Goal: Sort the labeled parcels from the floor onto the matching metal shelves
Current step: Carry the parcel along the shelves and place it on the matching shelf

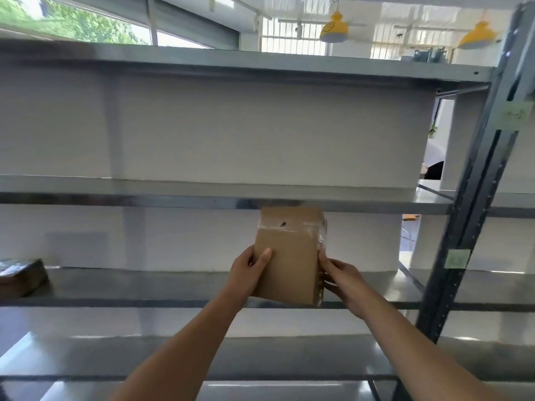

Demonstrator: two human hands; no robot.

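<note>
A brown cardboard parcel (291, 256) with clear tape round its upper part is held up in front of the metal shelves. Its top edge reaches the front lip of the upper middle shelf (173, 198). My left hand (250, 273) grips the parcel's left side, thumb across its face. My right hand (338, 280) grips its right edge. The parcel's lower end hangs just above the front of the lower middle shelf (144, 285). No label shows on the side facing me.
A dark wrapped parcel (21, 274) lies at the left end of the lower middle shelf. The dark upright post (469, 215) at the right carries two green paper labels (516, 115) (457, 258). More shelves run above and below.
</note>
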